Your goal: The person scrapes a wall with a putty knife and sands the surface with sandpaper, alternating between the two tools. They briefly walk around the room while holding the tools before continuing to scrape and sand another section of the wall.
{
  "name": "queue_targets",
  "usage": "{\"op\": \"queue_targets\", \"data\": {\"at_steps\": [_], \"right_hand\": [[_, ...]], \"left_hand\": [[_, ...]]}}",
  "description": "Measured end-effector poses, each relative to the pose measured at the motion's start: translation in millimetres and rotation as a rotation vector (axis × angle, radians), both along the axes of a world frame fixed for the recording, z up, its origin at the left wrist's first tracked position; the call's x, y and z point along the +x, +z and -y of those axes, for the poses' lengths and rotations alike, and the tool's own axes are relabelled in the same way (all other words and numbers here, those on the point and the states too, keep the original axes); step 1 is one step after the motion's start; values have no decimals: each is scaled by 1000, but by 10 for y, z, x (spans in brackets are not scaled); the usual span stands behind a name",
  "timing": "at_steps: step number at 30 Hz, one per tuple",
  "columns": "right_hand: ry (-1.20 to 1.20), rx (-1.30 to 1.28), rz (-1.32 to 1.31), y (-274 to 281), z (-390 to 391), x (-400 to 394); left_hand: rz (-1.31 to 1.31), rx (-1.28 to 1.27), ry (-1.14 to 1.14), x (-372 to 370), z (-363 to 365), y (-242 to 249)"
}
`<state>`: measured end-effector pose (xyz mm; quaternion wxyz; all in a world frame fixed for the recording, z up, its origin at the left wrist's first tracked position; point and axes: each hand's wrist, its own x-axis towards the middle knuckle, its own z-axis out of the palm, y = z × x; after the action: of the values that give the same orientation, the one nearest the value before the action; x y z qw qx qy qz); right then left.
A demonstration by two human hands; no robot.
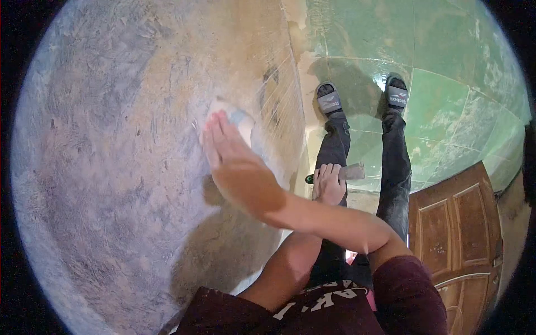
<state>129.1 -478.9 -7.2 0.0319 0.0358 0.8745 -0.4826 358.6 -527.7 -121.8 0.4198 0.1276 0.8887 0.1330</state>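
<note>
My left hand is closed around a putty knife with a dark handle and a flat metal blade, held in front of my leg. My right arm crosses over to the left. At the end of it, my right hand is against the mottled wall, fingers straight and pressed together. Beside and partly under its fingers shows a pale, flat thing with a bluish-grey part, too blurred to name.
Green tiles with whitish smears cover the floor. My feet, in grey slides, stand on it near the base of the wall. A brown panelled wooden door is at the lower right.
</note>
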Motion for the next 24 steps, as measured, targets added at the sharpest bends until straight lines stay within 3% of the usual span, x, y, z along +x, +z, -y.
{"op": "queue_targets", "data": {"at_steps": [2, 4, 8, 11, 13, 16, 19, 24], "right_hand": [[88, 105, 8, -141, -116, -199], [-70, 23, -62, -285, -65, -261], [-133, -176, -91, -14, 154, 42], [-103, -99, -31, -27, -57, -151], [17, 97, -13, -81, -90, -253], [-37, -88, -61, 163, -13, -68], [-90, -8, -93, 5, -111, -108], [-118, -45, 6, 194, 48, -119]], "left_hand": [[22, -51, -10, 1, -12, 7], [40, -61, -6, -36, -58, 41], [-15, 36, -18, -108, -51, 35], [-10, -4, -37, -97, -49, 21], [-11, -6, -48, -101, -59, 27], [-29, 30, -22, -114, -124, 65], [-9, -15, -55, -86, -132, 51], [45, -25, -86, -141, -112, -27]]}}
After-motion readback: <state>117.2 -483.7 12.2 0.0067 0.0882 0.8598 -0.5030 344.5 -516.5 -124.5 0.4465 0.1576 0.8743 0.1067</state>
